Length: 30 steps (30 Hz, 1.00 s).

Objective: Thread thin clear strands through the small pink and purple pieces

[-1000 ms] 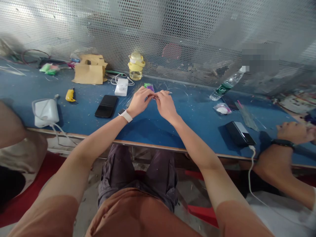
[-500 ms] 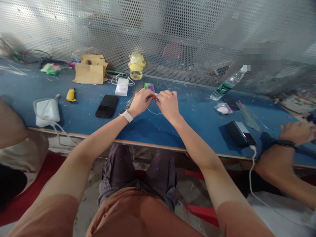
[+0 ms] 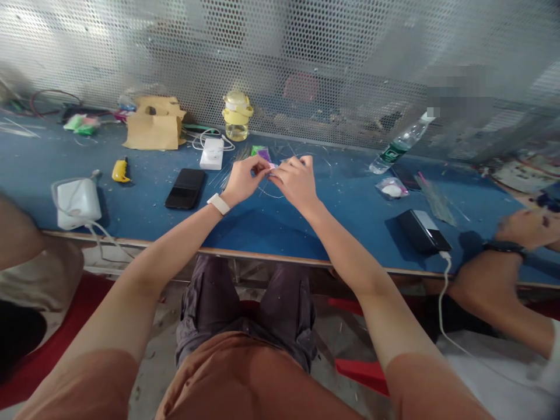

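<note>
L hand & R hand, nearly closed, pinched tiny pink pc; green-purple pkt sat just behind, blk phone left.

Right of the black phone, the left hand pinched a small pink piece (too small to make out), and the right hand met it. Left of the phone lay a yellow tool; just beyond the phone, a white box; well to its right, a clear bottle.
</note>
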{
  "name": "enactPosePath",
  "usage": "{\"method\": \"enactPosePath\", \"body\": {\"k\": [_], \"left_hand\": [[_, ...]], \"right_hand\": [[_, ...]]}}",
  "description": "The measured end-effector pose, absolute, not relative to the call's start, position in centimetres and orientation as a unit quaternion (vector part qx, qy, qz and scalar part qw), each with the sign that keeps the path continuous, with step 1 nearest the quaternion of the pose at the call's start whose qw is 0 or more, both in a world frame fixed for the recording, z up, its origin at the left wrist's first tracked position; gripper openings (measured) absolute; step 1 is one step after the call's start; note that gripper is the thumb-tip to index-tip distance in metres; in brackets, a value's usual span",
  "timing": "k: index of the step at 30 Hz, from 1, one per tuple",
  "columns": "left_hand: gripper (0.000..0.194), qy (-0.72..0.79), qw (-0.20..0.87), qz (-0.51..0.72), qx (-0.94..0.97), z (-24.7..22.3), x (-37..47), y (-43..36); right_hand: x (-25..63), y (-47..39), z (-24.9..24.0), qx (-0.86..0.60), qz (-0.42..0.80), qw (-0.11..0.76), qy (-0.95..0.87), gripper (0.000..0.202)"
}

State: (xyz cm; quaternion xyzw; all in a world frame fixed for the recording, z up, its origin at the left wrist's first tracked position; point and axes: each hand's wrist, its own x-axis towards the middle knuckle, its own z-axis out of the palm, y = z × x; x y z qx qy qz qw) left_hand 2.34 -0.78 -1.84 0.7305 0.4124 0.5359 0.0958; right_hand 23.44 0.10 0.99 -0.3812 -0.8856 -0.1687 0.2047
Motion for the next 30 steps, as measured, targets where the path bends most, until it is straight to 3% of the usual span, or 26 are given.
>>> {"method": "enactPosePath", "body": {"k": [5,9,21,30], "left_hand": [[0.024,0.404,0.050,0.503,0.763,-1.6,2.1,-1.2],[0.020,0.392,0.034,0.499,0.772,-1.6,1.7,-0.9],[0.013,0.395,0.080,0.513,0.758,-1.2,1.7,-0.7],[0.010,0.394,0.068,0.506,0.764,-1.1,1.5,-0.8]], "right_hand": [[23.2,-0.1,1.1,-0.391,-0.149,0.185,-0.889,0.040],[23.5,0.4,0.9,-0.369,-0.120,0.221,-0.895,0.046],[24.4,1.5,0.6,-0.342,-0.076,0.267,-0.898,0.063],[24.9,2.0,-0.1,-0.345,-0.067,0.322,-0.879,0.057]]}}
